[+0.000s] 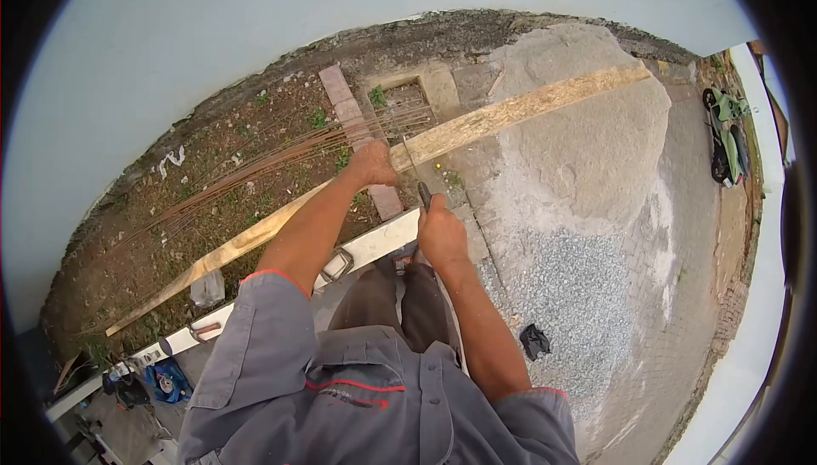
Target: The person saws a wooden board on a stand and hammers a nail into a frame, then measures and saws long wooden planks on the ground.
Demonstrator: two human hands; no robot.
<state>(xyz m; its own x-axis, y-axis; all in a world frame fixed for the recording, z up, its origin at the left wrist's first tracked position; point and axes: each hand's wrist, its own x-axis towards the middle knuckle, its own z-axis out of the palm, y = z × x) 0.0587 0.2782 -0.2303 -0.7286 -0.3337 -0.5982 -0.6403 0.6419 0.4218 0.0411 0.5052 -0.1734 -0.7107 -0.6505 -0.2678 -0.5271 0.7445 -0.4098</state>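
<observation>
A long wooden board (477, 123) runs slantwise from the lower left up over the sand pile. My left hand (374, 164) is closed on the board near its middle, the fingers partly hidden. In my right hand (442, 233) is the dark handle of a handsaw (412, 160), the fingers wrapped round it. The thin saw blade lies across the board, just right of my left hand. Under the board by my left hand is a pinkish plank or slab (345, 108).
Several thin rusty rods (255, 167) lie on the soil at left. A white-topped ledge (387, 239) bears a metal clamp-like piece (338, 264). At right are a sand pile (587, 150), grey gravel (570, 295) and a black plastic bag (534, 342). A pale wall (213, 39) curves behind.
</observation>
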